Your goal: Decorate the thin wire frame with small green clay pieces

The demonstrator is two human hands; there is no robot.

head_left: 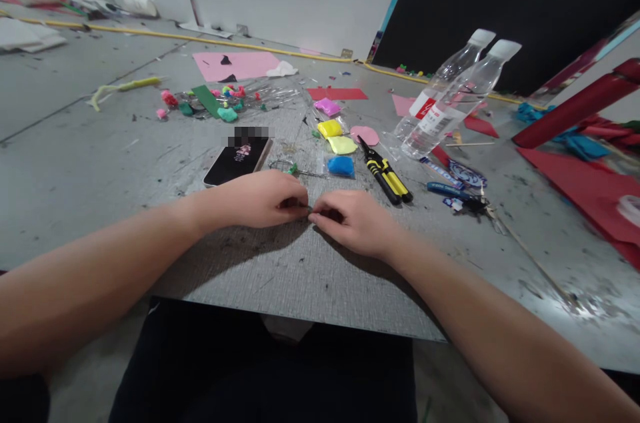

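My left hand [273,199] and my right hand [347,217] meet fingertip to fingertip low over the grey table [280,276]. Both are closed in a pinch, and a tiny dark greenish bit shows where they meet, too small to name. Just beyond them lies a thin wire piece with a green lump [293,169]. A packet of blue clay [341,165] is close behind my right hand. Pliers with yellow and black handles [385,176] rest to its right. Behind my left hand is a phone [237,161], lying face up.
Two clear plastic bottles [445,109] stand at the right behind the pliers. Yellow clay [330,128], keys on a blue strap [453,191] and red paper [585,189] lie about. Coloured pompoms and scraps [215,103] are heaped at the back left. The table's front edge is near my lap.
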